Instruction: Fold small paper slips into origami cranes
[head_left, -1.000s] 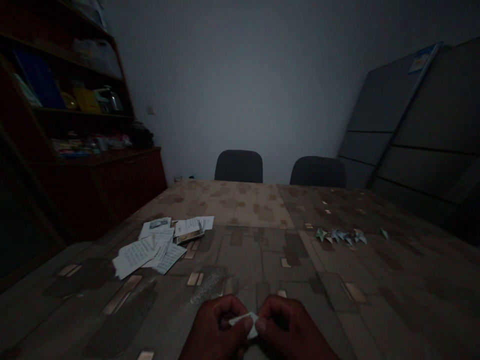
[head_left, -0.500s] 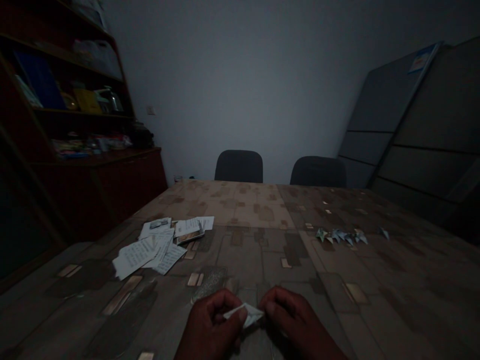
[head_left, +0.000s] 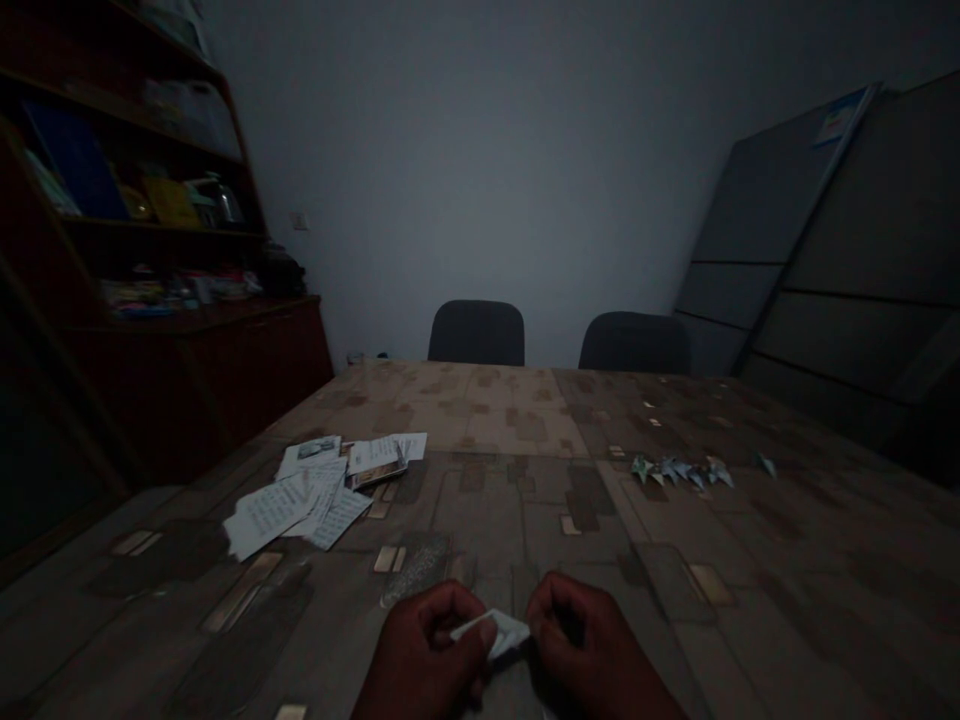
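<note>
A small piece of folded white paper [head_left: 507,632] is held just above the near edge of the table, between my two hands. My left hand [head_left: 435,645] pinches it, thumb on top and curled fingers behind. At the paper's right corner, my right hand [head_left: 581,635] has its thumb and forefinger pressed together on the tip. Far left of the hands lies a loose pile of printed paper sheets [head_left: 274,510]. Several small folded paper figures [head_left: 682,470] stand in a row to the right, with a single paper figure [head_left: 766,464] apart from them.
A patterned cloth covers the table [head_left: 480,500]. Behind its far edge stand two dark chairs [head_left: 477,332]. A wooden shelf unit [head_left: 217,340] with various goods is on the left, and a grey fridge-like cabinet [head_left: 739,220] on the right. The room is dim.
My right hand's fingers have closed more tightly at the paper's right corner, and the folded paper has shifted very slightly right. The sheets and paper figures have stayed in place.
</note>
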